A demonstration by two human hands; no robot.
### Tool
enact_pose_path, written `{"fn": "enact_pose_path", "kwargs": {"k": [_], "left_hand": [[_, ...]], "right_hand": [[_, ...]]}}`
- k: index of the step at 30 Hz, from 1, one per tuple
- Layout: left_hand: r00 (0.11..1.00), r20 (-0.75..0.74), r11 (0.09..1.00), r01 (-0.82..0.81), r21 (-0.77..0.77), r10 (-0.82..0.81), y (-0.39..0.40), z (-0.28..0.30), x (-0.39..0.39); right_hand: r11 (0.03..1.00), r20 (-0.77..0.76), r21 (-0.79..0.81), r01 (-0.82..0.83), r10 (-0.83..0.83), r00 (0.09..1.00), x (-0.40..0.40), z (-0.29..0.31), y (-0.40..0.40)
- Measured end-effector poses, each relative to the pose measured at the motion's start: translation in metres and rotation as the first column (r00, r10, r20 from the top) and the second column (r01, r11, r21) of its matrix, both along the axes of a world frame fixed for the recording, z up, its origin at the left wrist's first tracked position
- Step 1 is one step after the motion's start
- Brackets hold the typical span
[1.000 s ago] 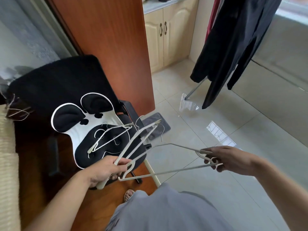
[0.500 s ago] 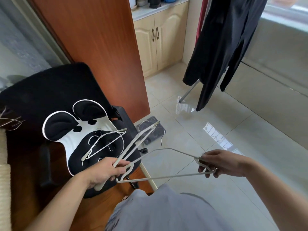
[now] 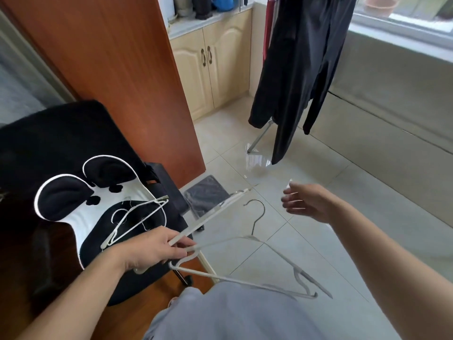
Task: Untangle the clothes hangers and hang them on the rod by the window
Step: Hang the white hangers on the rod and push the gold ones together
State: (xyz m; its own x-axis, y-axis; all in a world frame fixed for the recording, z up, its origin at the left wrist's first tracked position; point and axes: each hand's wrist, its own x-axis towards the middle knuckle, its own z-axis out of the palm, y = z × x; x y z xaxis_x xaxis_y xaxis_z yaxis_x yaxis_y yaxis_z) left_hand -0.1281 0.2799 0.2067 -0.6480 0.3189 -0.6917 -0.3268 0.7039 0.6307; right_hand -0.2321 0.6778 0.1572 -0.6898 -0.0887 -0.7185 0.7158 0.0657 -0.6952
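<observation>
My left hand (image 3: 157,249) grips a bunch of white clothes hangers by one end. One white hanger (image 3: 247,263) with a metal hook hangs from that grip, spread out low over the floor in front of me. A second white hanger (image 3: 213,212) sticks up and to the right from the same hand. Further white hangers (image 3: 137,219) lie on the panda cushion (image 3: 81,209) on the black chair. My right hand (image 3: 306,201) hovers above the floor to the right, fingers spread, holding nothing. The rod is out of view above the hanging clothes.
Dark garments (image 3: 296,69) hang on a drying rack by the window (image 3: 404,13) at the upper right. An orange wooden door (image 3: 117,69) stands left of centre, with cream cabinets (image 3: 210,67) behind it. A dark mat (image 3: 206,195) lies on the tiled floor.
My right hand has let go of the hanger's end and risen to the right. The freed hanger now dangles from my left hand. The view has tilted up toward the window.
</observation>
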Motion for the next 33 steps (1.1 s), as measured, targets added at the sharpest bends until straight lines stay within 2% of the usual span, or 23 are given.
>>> {"fn": "enact_pose_path", "kwargs": {"k": [3, 5, 10, 13, 19, 25, 27, 29, 30, 31, 33], "left_hand": [[0.997, 0.008, 0.997, 0.074, 0.022, -0.074, 0.004, 0.015, 0.004], [0.996, 0.012, 0.995, 0.089, 0.036, -0.089, 0.005, 0.023, 0.008], [0.996, 0.023, 0.992, 0.088, 0.092, -0.091, 0.003, 0.031, 0.022], [0.998, 0.028, 0.992, 0.048, 0.117, -0.052, -0.002, 0.03, 0.027], [0.997, 0.034, 0.991, 0.058, 0.118, -0.063, -0.004, 0.025, 0.025], [0.998, 0.048, 0.993, 0.045, 0.113, -0.051, 0.005, 0.03, 0.02], [0.998, 0.043, 0.995, 0.035, 0.096, -0.039, 0.006, 0.028, 0.019], [1.0, 0.026, 0.997, -0.017, 0.075, 0.016, 0.003, 0.025, 0.017], [0.999, 0.016, 0.997, -0.033, 0.067, 0.032, 0.001, 0.024, 0.014], [0.998, 0.011, 0.997, -0.056, 0.061, 0.056, -0.003, 0.021, 0.012], [0.993, 0.002, 0.991, -0.116, 0.064, 0.117, -0.011, 0.016, 0.002]], "right_hand": [[0.993, 0.093, -0.037, 0.115, -0.111, 0.989, -0.023, -0.003, -0.03], [0.978, 0.185, -0.121, 0.172, -0.149, 0.971, -0.028, -0.012, -0.041], [0.88, 0.301, -0.32, 0.352, -0.257, 0.918, -0.034, -0.037, -0.05], [0.847, 0.274, -0.377, 0.376, -0.285, 0.918, -0.032, -0.032, -0.054], [0.827, 0.111, -0.404, 0.39, -0.379, 0.919, -0.026, -0.024, -0.057], [0.778, 0.128, -0.44, 0.448, -0.44, 0.889, -0.024, -0.028, -0.05], [0.879, 0.083, -0.332, 0.343, -0.335, 0.938, -0.022, -0.025, -0.041], [0.998, -0.017, -0.051, 0.041, -0.042, 0.999, -0.016, -0.019, -0.028], [0.991, -0.036, 0.068, -0.115, 0.118, 0.992, -0.01, -0.015, -0.016], [0.959, -0.012, 0.1, -0.265, 0.268, 0.963, -0.001, -0.012, -0.005], [0.861, 0.094, -0.025, -0.508, 0.508, 0.856, 0.021, -0.006, 0.017]]}}
